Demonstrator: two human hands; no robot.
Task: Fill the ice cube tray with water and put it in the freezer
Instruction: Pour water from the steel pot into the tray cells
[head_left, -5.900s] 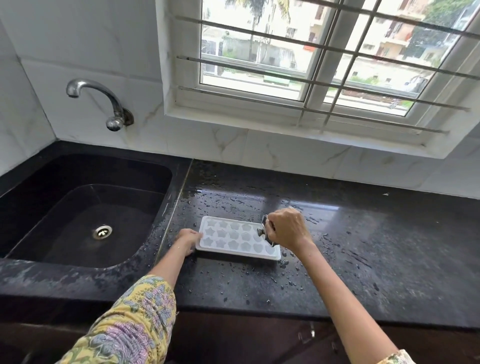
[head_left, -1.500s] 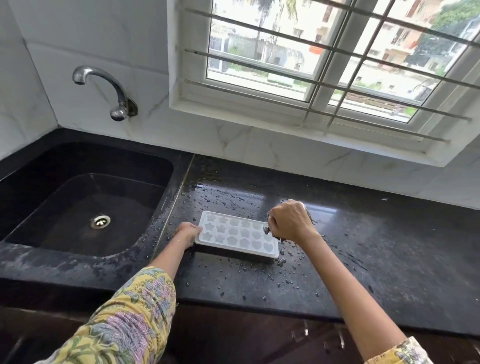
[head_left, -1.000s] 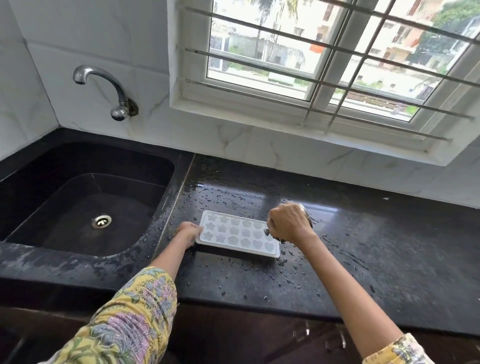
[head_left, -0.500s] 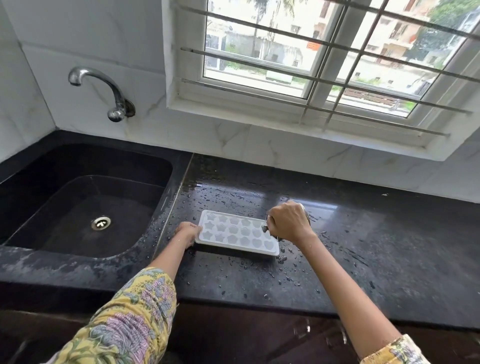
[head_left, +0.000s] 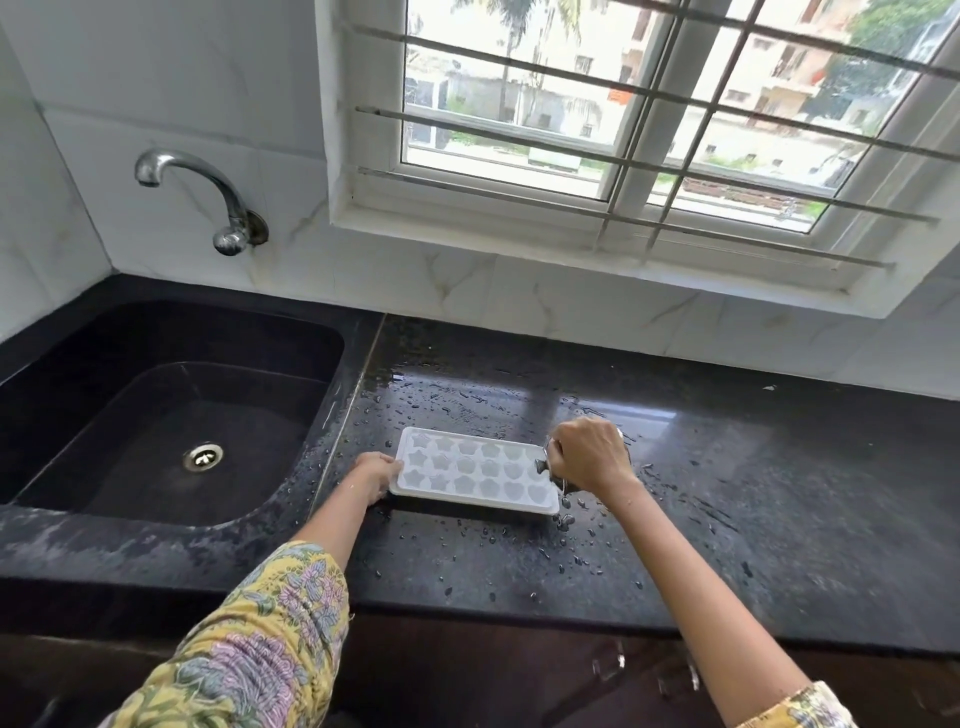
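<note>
A white ice cube tray (head_left: 470, 470) with star and heart shaped cells lies flat on the wet black counter (head_left: 727, 493), just right of the sink. My left hand (head_left: 378, 474) holds the tray's left end, fingers curled over its edge. My right hand (head_left: 587, 454) is curled round a small metal vessel (head_left: 550, 467), tipped over the tray's right end. Most of the vessel is hidden by the hand. Whether water is flowing cannot be made out.
A black sink (head_left: 171, 415) with a steel drain lies to the left, under a wall tap (head_left: 208, 202) that is not running. Water drops dot the counter around the tray. A barred window (head_left: 649, 119) is set in the wall above.
Both hands stay at the tray's ends. The right hand with the vessel has shifted only slightly at the right end; the tray has not moved.
</note>
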